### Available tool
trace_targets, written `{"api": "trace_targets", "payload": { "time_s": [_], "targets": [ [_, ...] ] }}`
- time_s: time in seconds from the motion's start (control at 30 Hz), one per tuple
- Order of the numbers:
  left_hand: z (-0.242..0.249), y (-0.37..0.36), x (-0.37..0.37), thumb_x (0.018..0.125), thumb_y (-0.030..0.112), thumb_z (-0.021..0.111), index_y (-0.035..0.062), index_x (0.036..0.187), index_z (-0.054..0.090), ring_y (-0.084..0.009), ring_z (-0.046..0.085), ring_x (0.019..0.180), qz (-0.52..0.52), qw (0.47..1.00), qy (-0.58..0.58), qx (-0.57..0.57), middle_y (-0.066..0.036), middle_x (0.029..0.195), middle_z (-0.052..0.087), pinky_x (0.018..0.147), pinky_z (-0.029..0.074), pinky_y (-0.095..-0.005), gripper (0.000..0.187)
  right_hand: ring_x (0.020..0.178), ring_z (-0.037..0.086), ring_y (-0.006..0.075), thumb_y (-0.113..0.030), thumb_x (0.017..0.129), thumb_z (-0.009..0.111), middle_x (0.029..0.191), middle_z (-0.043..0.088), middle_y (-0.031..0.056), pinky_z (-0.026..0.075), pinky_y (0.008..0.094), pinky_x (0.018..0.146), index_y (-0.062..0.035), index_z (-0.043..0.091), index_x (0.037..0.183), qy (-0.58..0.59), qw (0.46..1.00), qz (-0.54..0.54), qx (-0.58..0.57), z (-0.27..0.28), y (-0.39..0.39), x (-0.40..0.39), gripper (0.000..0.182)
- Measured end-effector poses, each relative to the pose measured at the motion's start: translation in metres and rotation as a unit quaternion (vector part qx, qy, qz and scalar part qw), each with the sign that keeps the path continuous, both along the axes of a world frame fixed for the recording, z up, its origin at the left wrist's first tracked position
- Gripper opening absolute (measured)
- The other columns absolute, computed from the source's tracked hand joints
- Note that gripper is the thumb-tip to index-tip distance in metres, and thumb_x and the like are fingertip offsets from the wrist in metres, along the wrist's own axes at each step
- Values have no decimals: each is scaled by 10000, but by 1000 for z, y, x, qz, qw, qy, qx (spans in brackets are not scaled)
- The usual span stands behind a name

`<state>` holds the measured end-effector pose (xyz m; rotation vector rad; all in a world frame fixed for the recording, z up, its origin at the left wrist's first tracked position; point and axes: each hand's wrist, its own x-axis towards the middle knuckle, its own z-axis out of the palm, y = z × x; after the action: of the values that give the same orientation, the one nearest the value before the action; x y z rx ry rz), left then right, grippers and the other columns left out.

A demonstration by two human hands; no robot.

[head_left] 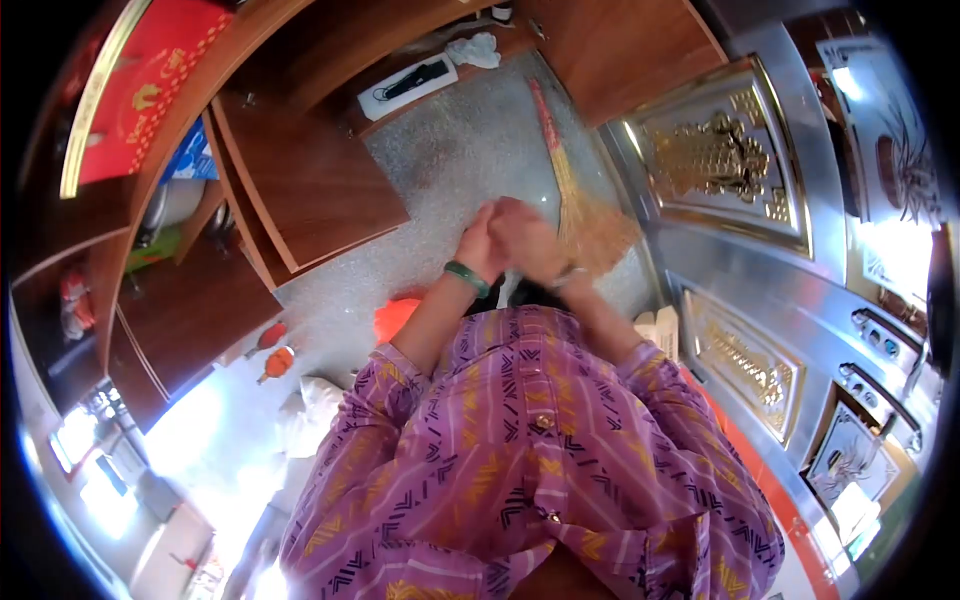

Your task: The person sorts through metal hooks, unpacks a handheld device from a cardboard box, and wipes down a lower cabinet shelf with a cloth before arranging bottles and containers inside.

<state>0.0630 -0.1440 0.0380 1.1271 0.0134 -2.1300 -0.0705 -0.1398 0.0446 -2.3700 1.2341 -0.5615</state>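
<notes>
My left hand [484,243], with a green bangle [467,278] on its wrist, meets my right hand [533,243] in front of my body. The two hands press against each other, and the right one is smeared by motion. Their fingers overlap, so I cannot see whether anything lies between them. Beyond my right hand, a straw broom [592,228] with a red handle leans toward the door side, its bristles low. Patterned purple sleeves cover both arms down to the forearms.
Wooden cabinets with an open door [310,185] stand on the left. A metal door [725,160] with gold panels is on the right. A white box [408,86] and crumpled white plastic [474,50] sit at the far end. Something orange-red [397,320] lies near my left forearm.
</notes>
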Motion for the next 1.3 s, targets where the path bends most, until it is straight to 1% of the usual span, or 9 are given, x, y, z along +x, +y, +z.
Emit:
{"api": "trace_targets", "payload": {
  "time_s": [0.07,0.13,0.2,0.3,0.4,0.47,0.73,1.03,1.3],
  "targets": [
    [18,-13,10,869,484,462,108,1236,437,-254,547,974,68,990,102,-67,-115,1156,528,862,428,-400,526,1072,507,343,-258,874,453,1124,552,195,398,390,908,-58,532,1136,-60,986,-134,83,33,-9,30,339],
    [56,-28,47,876,431,474,113,1198,484,-232,549,981,-80,992,21,-95,-94,1129,552,866,421,-381,452,1021,540,334,-314,883,465,1098,570,191,433,379,856,-61,535,1124,-215,892,-237,320,25,-28,21,356],
    [69,-23,75,859,399,522,119,1117,546,-210,563,957,-16,977,-129,-167,-75,1091,581,836,432,-361,382,883,593,350,-341,871,497,1030,601,191,472,378,748,-63,574,1053,-58,933,-263,238,-10,-30,-17,341],
    [51,-20,121,846,398,548,125,1056,566,-194,569,941,99,955,-238,-146,-72,1076,586,799,444,-350,345,810,607,357,-316,838,540,921,634,182,482,366,711,-46,590,981,-102,893,-353,260,-51,-20,-74,309],
    [44,-12,151,842,406,550,127,1044,555,-203,565,943,195,945,-250,-78,-68,1051,588,783,448,-359,345,632,589,206,-176,826,522,801,614,83,488,341,522,-50,555,1012,-7,890,-369,269,-87,-17,-120,227],
    [39,-4,156,838,423,550,125,1062,540,-213,563,943,244,930,-270,-56,-72,1061,578,781,449,-365,373,600,573,179,-189,798,533,738,581,80,462,334,455,-65,573,915,-170,689,-537,455,-58,-26,-115,175],
    [6,19,168,822,449,568,80,1204,388,-291,527,983,495,827,-261,55,-147,1201,468,796,447,-414,561,554,540,138,-221,769,559,675,565,62,411,274,437,-44,586,766,-15,877,-288,385,-102,-113,-153,179],
    [20,0,89,863,212,554,75,1009,558,-201,599,850,550,795,-244,75,-70,973,609,688,497,-314,201,767,596,200,-365,841,553,882,570,51,509,378,642,-92,500,1050,-25,737,-197,646,-128,-288,-229,348],
    [-8,35,42,859,246,572,68,1027,517,-226,603,887,567,768,-253,154,-94,1014,602,724,496,-334,251,805,601,212,-374,845,559,910,577,82,506,362,674,-126,440,1132,71,786,-213,576,-57,-305,-143,398]
  ]
}}
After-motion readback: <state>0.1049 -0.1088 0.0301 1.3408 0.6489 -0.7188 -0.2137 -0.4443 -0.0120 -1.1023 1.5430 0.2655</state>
